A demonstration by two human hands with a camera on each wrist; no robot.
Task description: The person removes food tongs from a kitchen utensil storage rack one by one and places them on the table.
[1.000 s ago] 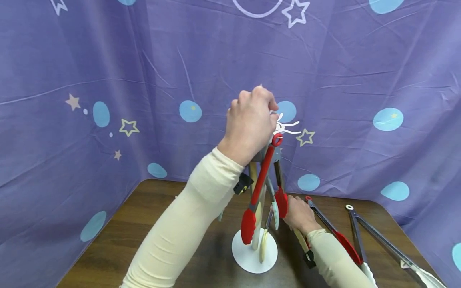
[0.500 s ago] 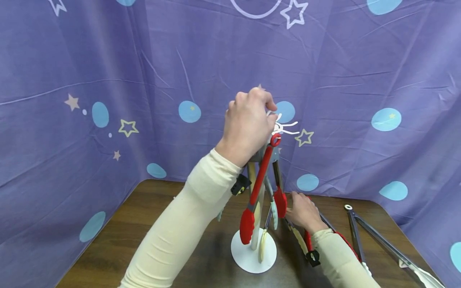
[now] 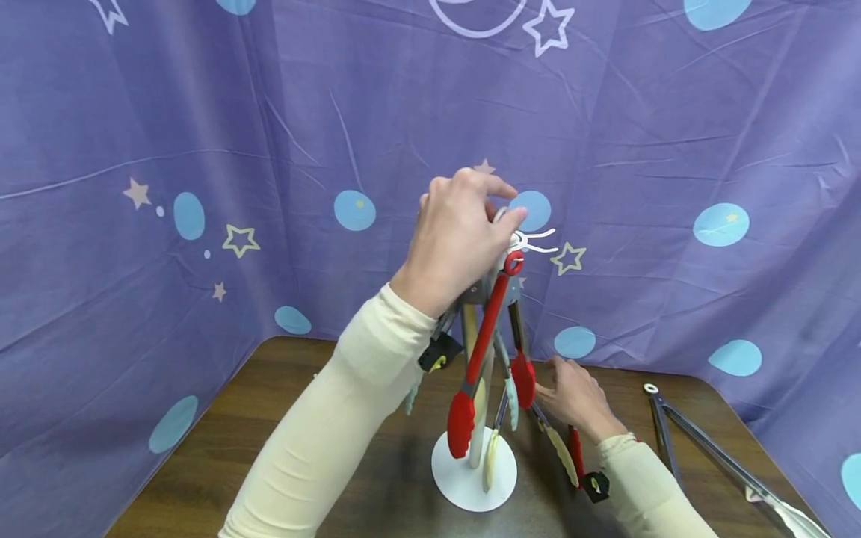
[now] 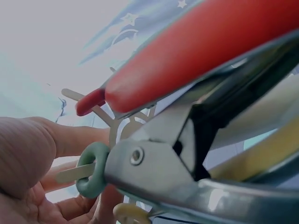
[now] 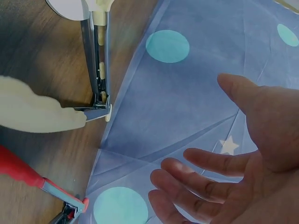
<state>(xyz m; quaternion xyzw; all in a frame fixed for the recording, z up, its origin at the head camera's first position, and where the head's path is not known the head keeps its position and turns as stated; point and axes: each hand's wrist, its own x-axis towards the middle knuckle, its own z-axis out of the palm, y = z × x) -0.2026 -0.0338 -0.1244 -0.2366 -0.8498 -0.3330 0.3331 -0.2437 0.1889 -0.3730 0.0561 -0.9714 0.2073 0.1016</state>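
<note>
My left hand (image 3: 457, 232) is at the top of a white stand, its index finger and thumb apart beside the hooks (image 3: 531, 240). In the left wrist view, its fingers lie behind a green ring (image 4: 92, 170) on a hook, the end of steel tongs (image 4: 154, 161). Red-handled tongs (image 3: 487, 329) hang in front, looped by a red ring. Several more tongs hang around, with red (image 3: 522, 379) and mint (image 3: 513, 403) tips. Low on the right, my right hand (image 3: 576, 396) is above the table, fingers spread and holding nothing in the right wrist view.
The stand's round white base (image 3: 454, 482) rests on a brown wooden table (image 3: 377, 478). Cream-tipped tongs (image 3: 561, 456) are beside the right hand. Long steel tongs with white tips (image 3: 726, 456) lie at the right. A purple patterned cloth (image 3: 639, 149) hangs behind.
The left hand's index finger and thumb have moved apart, and the wrist has shifted slightly left and down. My right hand has moved slightly right, now covering the red tongs on the table.
</note>
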